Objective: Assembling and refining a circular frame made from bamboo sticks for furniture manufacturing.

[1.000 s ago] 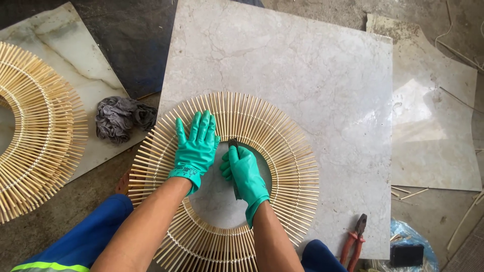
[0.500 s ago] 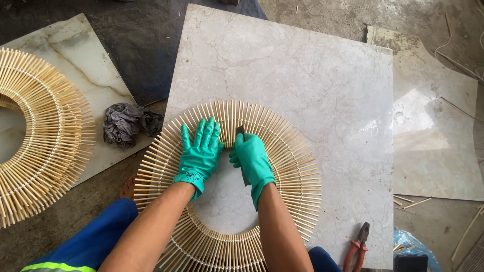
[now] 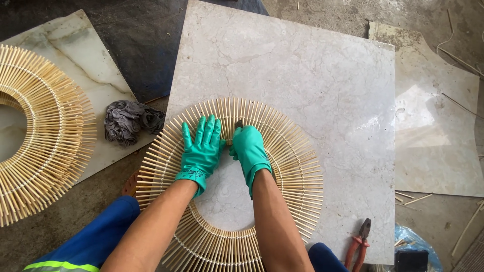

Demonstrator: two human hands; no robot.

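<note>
A ring made of many thin bamboo sticks (image 3: 297, 171) lies flat on a pale marble slab (image 3: 302, 75). Both my hands wear green rubber gloves. My left hand (image 3: 201, 148) presses flat on the ring's upper left part, fingers spread. My right hand (image 3: 249, 151) is closed around a small dark tool (image 3: 238, 124) whose tip pokes out above the fist, touching the sticks at the ring's top inner edge. The tool's body is hidden in the fist.
A second bamboo-stick ring (image 3: 40, 131) rests on another marble slab (image 3: 80, 55) at the left. A crumpled grey rag (image 3: 128, 121) lies between the slabs. Red-handled pliers (image 3: 359, 244) lie at the lower right by a blue bag (image 3: 418, 249). Loose sticks litter the concrete floor.
Both hands have slid up from the ring's inner opening to its top part. The dark tool moved up with the right hand.
</note>
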